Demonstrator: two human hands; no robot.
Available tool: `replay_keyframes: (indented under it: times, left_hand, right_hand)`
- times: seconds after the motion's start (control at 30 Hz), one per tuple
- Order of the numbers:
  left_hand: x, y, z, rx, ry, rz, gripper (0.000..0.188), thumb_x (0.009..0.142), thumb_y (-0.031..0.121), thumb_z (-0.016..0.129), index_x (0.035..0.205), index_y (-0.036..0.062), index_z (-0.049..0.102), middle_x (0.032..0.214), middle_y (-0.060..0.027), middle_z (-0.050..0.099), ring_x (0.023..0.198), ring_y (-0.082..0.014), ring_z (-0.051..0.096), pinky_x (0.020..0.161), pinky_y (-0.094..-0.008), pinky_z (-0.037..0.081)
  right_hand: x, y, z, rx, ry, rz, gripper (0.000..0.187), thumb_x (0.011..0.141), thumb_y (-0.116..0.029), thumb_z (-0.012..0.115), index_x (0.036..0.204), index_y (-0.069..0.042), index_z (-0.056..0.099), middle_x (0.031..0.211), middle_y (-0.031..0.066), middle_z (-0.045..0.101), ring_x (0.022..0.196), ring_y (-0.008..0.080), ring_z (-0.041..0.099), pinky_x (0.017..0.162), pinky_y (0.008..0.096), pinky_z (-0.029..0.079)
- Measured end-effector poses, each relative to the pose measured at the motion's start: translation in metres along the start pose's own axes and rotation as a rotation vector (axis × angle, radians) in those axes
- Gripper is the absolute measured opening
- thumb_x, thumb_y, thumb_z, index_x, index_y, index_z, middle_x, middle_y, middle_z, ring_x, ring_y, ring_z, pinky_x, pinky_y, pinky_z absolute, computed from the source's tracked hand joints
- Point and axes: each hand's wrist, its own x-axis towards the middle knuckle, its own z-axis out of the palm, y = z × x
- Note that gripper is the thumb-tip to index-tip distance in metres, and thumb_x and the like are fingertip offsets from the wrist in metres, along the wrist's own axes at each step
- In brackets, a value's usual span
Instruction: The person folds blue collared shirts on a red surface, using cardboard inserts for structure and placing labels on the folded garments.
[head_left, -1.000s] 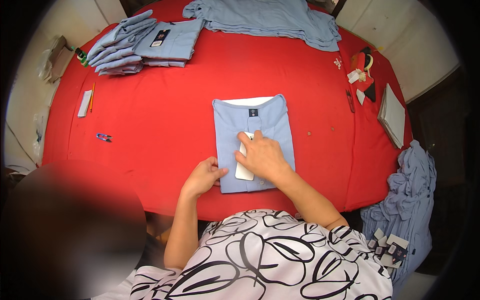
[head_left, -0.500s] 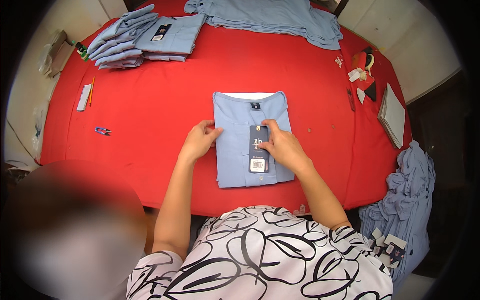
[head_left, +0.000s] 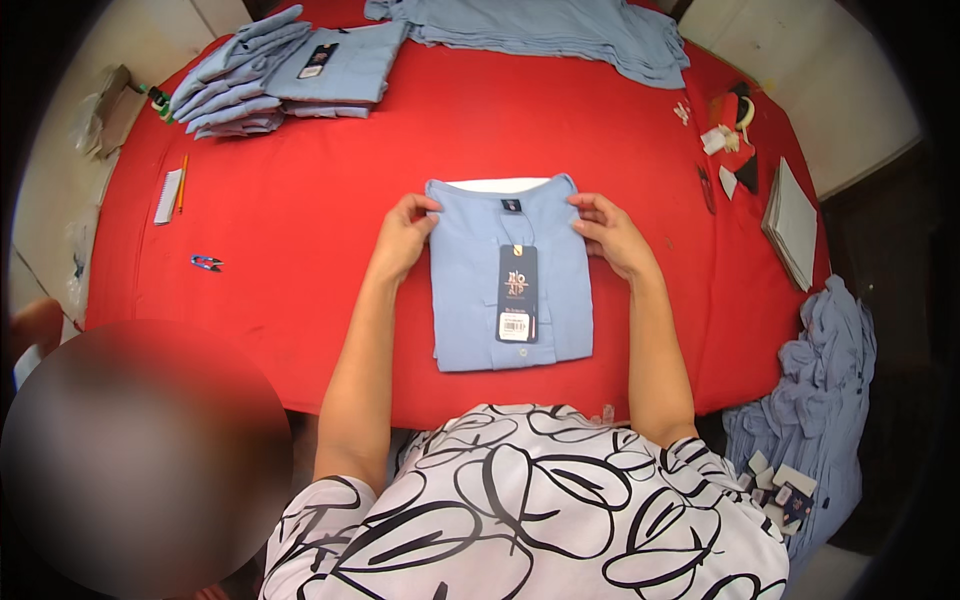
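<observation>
A light-blue folded shirt (head_left: 462, 290) lies flat on the red-covered table, its neckline away from me and a white insert (head_left: 500, 185) showing at the collar. A dark hang tag (head_left: 517, 295) with a white label lies along its button front. My left hand (head_left: 408, 235) pinches the shirt's upper left edge between thumb and fingers. Opposite it, my right hand (head_left: 615, 235) holds the upper right edge in the same way. The fingertips are partly hidden at the fabric's sides.
Folded blue shirts (head_left: 240, 80) are stacked at the far left, with more blue garments (head_left: 550, 40) at the back. Blue thread snips (head_left: 207, 263), a pencil (head_left: 183, 185) and a notepad (head_left: 168, 197) lie left. Grey-white sheets (head_left: 790, 225) sit right, above heaped garments (head_left: 810, 400). Another person's hand (head_left: 38, 325) shows at left.
My right hand has left the hang tag and moved up and right to the shirt's edge. My left hand has slid up along the left edge. Another person's hand has appeared at left.
</observation>
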Motion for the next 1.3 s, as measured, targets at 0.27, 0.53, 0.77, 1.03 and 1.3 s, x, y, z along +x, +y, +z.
replay_keyframes:
  times: [0.27, 0.53, 0.77, 1.03, 1.3]
  left_hand:
    - [-0.024, 0.021, 0.001, 0.19, -0.119, 0.109, 0.069, 0.084, -0.004, 0.062, 0.148, 0.0031, 0.038, 0.154, -0.0182, 0.033, 0.14, -0.0312, 0.036, 0.113, -0.0383, 0.035]
    - [0.087, 0.131, -0.096, 0.757, 0.117, 0.386, 0.072, 0.076, -0.004, 0.062, 0.145, 0.0046, 0.042, 0.149, -0.0226, 0.041, 0.139, -0.034, 0.039, 0.116, -0.0345, 0.03]
    - [0.247, 0.28, -0.174, 1.237, 0.567, 0.401, 0.049, 0.084, 0.006, 0.051, 0.132, 0.0056, 0.058, 0.144, -0.0174, 0.048, 0.123, -0.0385, 0.054, 0.103, -0.0412, 0.045]
    - [0.338, 0.135, -0.188, 1.378, 0.436, 0.122, 0.052, 0.098, 0.038, 0.04, 0.143, 0.0126, 0.047, 0.157, -0.0128, 0.03, 0.14, -0.0431, 0.033, 0.114, -0.0538, 0.026]
    - [0.326, 0.136, -0.222, 0.805, 0.495, 0.355, 0.052, 0.098, 0.043, 0.041, 0.128, 0.0048, 0.062, 0.138, -0.0195, 0.054, 0.129, -0.0382, 0.048, 0.11, -0.0426, 0.035]
  right_hand:
    - [-0.009, -0.015, 0.015, 0.23, -0.203, 0.035, 0.066, 0.082, 0.007, 0.06, 0.145, 0.001, 0.042, 0.136, 0.017, 0.051, 0.121, 0.0204, 0.05, 0.102, 0.031, 0.043]
    - [0.121, -0.113, 0.07, 0.198, -0.269, -0.174, 0.068, 0.082, 0.014, 0.057, 0.147, 0.002, 0.038, 0.14, 0.0185, 0.047, 0.122, 0.022, 0.051, 0.104, 0.0321, 0.043]
    - [0.308, -0.222, 0.177, 0.592, -0.297, -0.286, 0.067, 0.085, 0.011, 0.056, 0.149, 0.001, 0.034, 0.13, 0.0195, 0.055, 0.114, 0.0233, 0.057, 0.099, 0.0332, 0.046]
    - [0.452, -0.15, 0.22, -0.117, -0.023, -0.358, 0.068, 0.083, 0.002, 0.063, 0.147, -0.001, 0.04, 0.146, 0.025, 0.044, 0.128, 0.0301, 0.05, 0.105, 0.0318, 0.039]
    - [0.396, -0.166, 0.184, -0.217, 0.279, -0.565, 0.041, 0.086, -0.012, 0.065, 0.126, -0.003, 0.058, 0.122, 0.0228, 0.059, 0.111, 0.0387, 0.057, 0.095, 0.0425, 0.047]
